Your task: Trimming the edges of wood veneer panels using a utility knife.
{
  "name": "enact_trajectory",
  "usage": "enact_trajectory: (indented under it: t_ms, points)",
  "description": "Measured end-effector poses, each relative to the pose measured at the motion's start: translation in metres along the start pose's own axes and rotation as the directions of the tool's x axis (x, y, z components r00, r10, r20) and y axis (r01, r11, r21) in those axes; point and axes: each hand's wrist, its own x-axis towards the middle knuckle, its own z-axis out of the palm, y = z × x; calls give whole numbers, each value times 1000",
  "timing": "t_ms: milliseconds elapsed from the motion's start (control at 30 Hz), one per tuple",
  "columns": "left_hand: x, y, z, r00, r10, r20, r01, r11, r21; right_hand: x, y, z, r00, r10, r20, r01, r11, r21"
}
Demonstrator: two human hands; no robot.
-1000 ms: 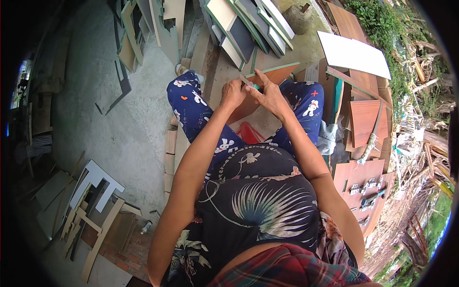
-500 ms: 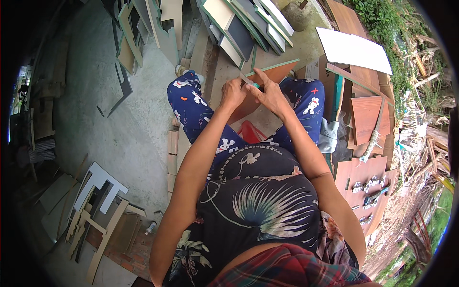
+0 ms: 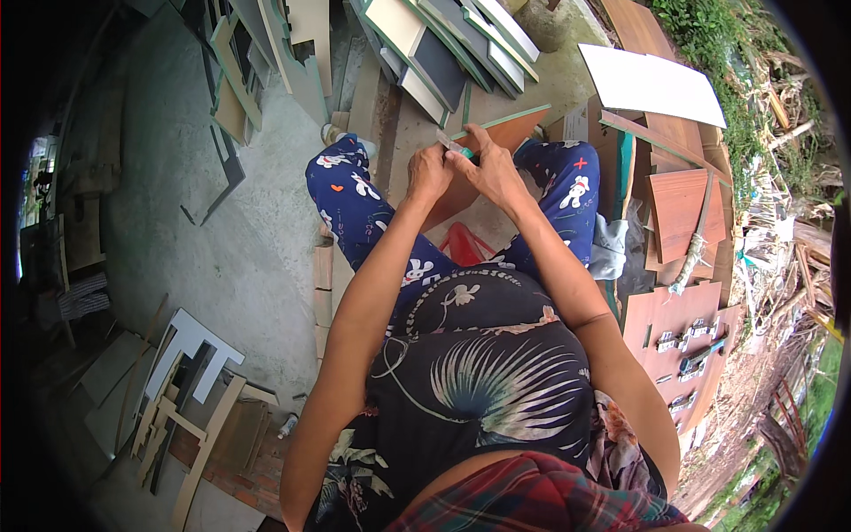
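A brown board (image 3: 510, 133) with a green edge slants between my knees, and both my hands meet at its upper edge. My right hand (image 3: 493, 170) is closed round a small green-handled blade (image 3: 444, 139), whose flat metal end points up and left past my fingers. Close beside it, my left hand (image 3: 429, 174) is closed at the board's edge by the blade. Its fingertips are hidden, so what they grip cannot be made out. A red thing (image 3: 464, 244), partly covered, shows below the board between my thighs.
Stacked panels (image 3: 425, 44) lean ahead of me. To the right lie a white panel (image 3: 651, 84), brown boards (image 3: 683, 213), and a board (image 3: 643, 324) bearing several metal hinges (image 3: 696, 332). Cut-out board pieces (image 3: 199, 355) lie at lower left on the concrete floor (image 3: 257, 257).
The view has shifted slightly. Both hands stay together at the board's edge, and the blade has moved only slightly with them.
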Motion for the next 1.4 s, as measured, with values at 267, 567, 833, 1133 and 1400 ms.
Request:
enact_trajectory:
  t_ms: [267,567,833,1133,1400]
  points:
    - [-1,7,-3,1000,-16,17,15,999,32,-1,8,0,999,-33,5,33,999,5]
    - [0,8,-3,1000,-11,-1,11,998,59,1,6,4,993,-97,-74,90,992,-93]
    - [1,12,-1,999,-30,-13,31,998,61,0,8,7,987,-130,-96,125,991,-54]
    - [5,10,3,1000,-23,-12,24,996,82,-6,-2,1,998,46,-51,-49,997,-52]
    - [5,17,5,997,-71,-33,74,993,95,5,-7,1,992,79,-96,-86,994,-68]
